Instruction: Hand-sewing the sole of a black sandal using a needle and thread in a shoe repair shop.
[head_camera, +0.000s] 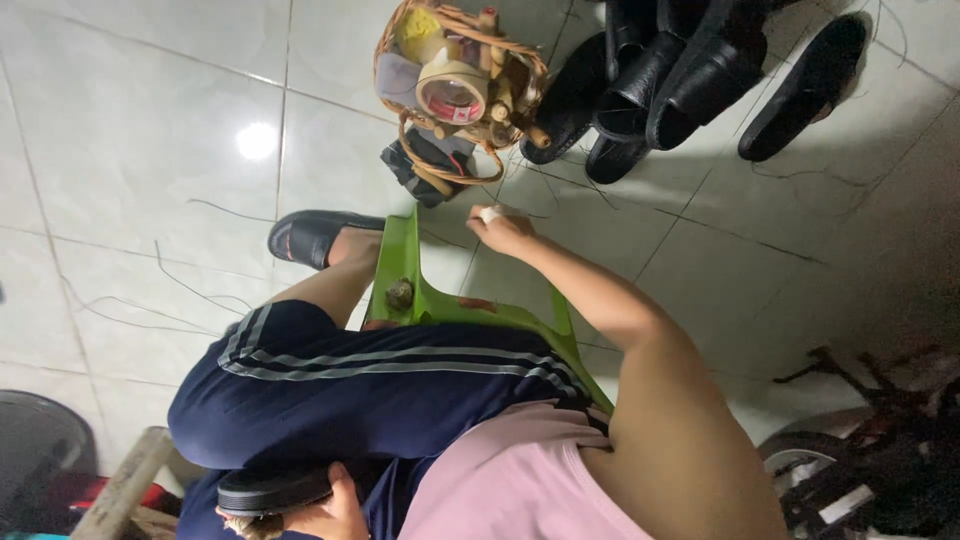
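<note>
Person seated on a green plastic stool (452, 305), centre of frame, tiled floor (150, 120) all round. Left hand (335, 512), bottom edge of frame, is curled round the end of a black shoe (272, 490) resting against the navy trouser leg; this is the piece in hand. Right hand (502, 230), centre and slightly above, reaches to the floor just below a wicker basket (400, 70). Its fingers are drawn together at a small white spot (490, 213), and it cannot be told whether that is a held item or a wrap on a finger. Progress, as judged: one shoe under work and none visibly set apart as finished. A heap of black shoes (680, 80) lies at upper right, just beside the basket. Dark thread ends (190, 290) lie loose on the floor at left and centre, which suggests work well begun, with much seemingly left. Packages and labels: a tan tape roll (452, 95) with a red-and-white core label sits in the basket. A yellow rounded item (420, 30) lies above it, a dark flat packet (420, 165) below the rim. No signs seen. A dark bicycle (860, 440) stands at lower right
</note>
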